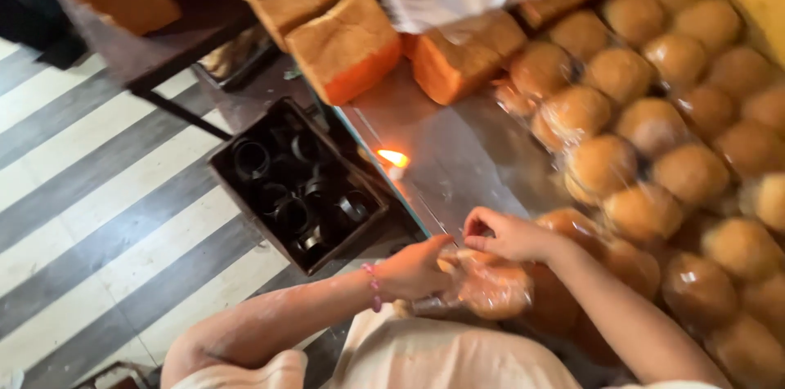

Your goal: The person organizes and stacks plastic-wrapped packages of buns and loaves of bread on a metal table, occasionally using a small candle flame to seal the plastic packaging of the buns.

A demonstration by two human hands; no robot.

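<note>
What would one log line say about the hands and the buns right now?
left hand: holds clear plastic bag of round brown buns | right hand: pinches bag top | small flame: burning on steel table

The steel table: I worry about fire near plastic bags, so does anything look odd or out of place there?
Yes. A small open flame burns at the steel table's front edge, close to the bagged buns. The left hand and right hand hold a plastic-wrapped bun just short of it.
</note>
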